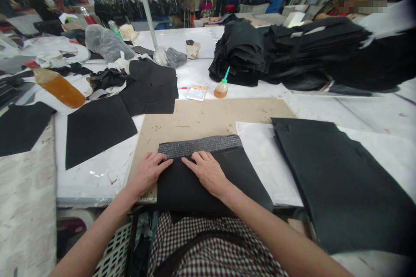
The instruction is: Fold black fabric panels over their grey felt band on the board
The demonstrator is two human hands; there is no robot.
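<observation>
A black sheet of fabric or leather-like material (208, 181) lies in front of me, its near edge reaching the table's front edge. Along its far edge runs a grey, speckled strip (204, 145). My left hand (151, 171) rests at the sheet's left edge, fingertips by the strip and thumb stretched inward. On top of the sheet lies my right hand (208, 171), palm down, its fingers extended near the line where strip and black surface meet. Both hands look open, pressing on the material. Beneath the sheet is a beige board (188, 119).
A stack of black pieces (344, 181) lies at right, overhanging the front edge. Loose black pieces (100, 127) and an amber-filled bottle (61, 88) are at left. Beyond the board stand a small squeeze bottle (221, 90) and black piles (292, 54). People work farther back.
</observation>
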